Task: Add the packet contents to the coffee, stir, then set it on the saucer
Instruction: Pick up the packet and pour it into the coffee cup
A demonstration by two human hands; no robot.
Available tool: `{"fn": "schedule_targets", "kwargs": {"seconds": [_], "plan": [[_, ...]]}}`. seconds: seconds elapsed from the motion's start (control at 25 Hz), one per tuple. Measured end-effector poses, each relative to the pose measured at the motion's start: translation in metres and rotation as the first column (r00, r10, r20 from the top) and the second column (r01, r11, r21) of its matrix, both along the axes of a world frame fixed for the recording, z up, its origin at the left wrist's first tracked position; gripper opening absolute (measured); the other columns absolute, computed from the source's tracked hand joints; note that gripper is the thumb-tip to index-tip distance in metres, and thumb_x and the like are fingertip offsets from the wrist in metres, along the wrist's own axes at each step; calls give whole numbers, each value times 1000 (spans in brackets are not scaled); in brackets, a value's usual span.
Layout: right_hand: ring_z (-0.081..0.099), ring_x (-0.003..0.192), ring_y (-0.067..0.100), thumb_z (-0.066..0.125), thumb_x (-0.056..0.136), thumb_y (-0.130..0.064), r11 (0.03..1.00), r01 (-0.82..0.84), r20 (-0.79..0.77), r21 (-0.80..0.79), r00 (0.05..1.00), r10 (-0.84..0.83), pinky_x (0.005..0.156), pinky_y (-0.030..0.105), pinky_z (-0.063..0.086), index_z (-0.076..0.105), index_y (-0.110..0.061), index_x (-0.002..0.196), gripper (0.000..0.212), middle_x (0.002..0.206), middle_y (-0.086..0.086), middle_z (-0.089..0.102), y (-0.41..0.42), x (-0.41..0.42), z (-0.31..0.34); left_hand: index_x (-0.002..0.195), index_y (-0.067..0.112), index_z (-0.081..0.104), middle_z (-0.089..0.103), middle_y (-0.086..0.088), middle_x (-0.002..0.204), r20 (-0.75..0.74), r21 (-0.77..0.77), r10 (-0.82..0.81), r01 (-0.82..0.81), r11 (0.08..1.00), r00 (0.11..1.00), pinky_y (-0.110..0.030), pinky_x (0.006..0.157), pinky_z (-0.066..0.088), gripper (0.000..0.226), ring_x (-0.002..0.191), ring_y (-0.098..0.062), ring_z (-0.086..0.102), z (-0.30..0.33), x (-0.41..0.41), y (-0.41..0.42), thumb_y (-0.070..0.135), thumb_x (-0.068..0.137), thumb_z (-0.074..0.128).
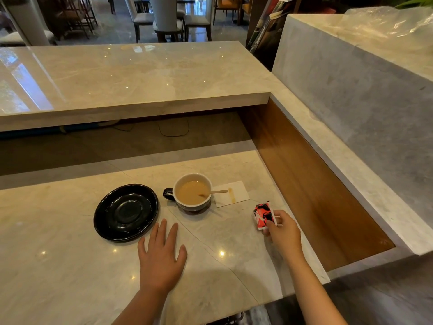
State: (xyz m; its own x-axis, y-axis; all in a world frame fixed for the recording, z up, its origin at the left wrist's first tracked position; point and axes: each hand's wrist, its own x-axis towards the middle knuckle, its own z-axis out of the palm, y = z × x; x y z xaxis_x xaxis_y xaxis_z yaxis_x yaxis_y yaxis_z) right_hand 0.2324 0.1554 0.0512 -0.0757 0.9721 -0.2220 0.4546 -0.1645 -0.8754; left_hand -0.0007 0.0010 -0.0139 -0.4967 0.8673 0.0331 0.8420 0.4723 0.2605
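Note:
A cup (192,192) with a dark outside, a white inside and milky coffee stands on the marble counter, its handle to the left. A wooden stirrer (214,192) leans in it, its end sticking out over the right rim. Left of the cup lies an empty black saucer (126,212). My right hand (284,233) pinches a small red and black packet (264,215) just above the counter, to the right of the cup. My left hand (161,256) rests flat with fingers spread, in front of the saucer and cup.
A white napkin (234,193) with a brown stain lies right of the cup. A raised marble shelf (140,90) overhangs the back of the counter. A wooden side wall (311,188) and a marble ledge close off the right side.

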Motion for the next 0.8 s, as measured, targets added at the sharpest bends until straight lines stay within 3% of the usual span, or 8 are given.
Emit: {"fn": "schedule_targets", "kwargs": {"seconds": [0.16,0.28,0.36,0.52,0.68,0.8], "plan": [[65,65,17,61,85,-1,993,16,-376,-121,925,-61,49,21,49,59,-15,98,20,87,11,70,7,-10,37,143,25,27,15,-5,154,7,-14,7,-7,1000,1000,-49,109,-2,70,139,-19,4,2,1,0,56,82,13],[63,73,19,64,82,-2,998,-35,-461,-55,887,6,60,27,50,58,-7,103,22,88,9,70,20,-23,68,145,29,17,5,-2,156,7,-40,15,-15,999,1000,-47,108,-8,73,139,-17,-4,4,1,0,58,79,6],[65,76,20,63,84,-2,996,-91,-490,-4,868,77,58,26,53,58,-5,106,23,90,9,70,27,-37,84,146,30,13,1,-1,156,10,-57,18,-18,998,1000,-47,108,-10,74,138,-16,-8,6,2,1,59,78,4],[70,73,19,62,86,-5,972,-227,-392,58,891,232,53,24,54,58,-17,108,25,90,9,70,41,-70,98,145,28,21,9,-3,155,12,-37,22,-22,999,1000,-48,109,-6,71,139,-18,-1,2,1,1,57,80,11],[67,58,13,65,83,-1,971,-237,-366,10,903,224,47,20,52,58,-6,106,25,86,12,70,52,-92,92,139,24,36,28,-8,150,5,-25,0,0,1000,1000,-50,106,0,63,137,-24,17,-1,0,-1,52,84,27],[65,66,15,67,82,-4,921,-315,-26,228,944,329,51,23,54,64,-15,99,21,94,7,65,57,-106,85,137,23,40,34,-10,147,-7,-22,-11,11,1000,1000,-50,105,3,60,134,-26,24,-1,-2,-1,50,83,32]]}}
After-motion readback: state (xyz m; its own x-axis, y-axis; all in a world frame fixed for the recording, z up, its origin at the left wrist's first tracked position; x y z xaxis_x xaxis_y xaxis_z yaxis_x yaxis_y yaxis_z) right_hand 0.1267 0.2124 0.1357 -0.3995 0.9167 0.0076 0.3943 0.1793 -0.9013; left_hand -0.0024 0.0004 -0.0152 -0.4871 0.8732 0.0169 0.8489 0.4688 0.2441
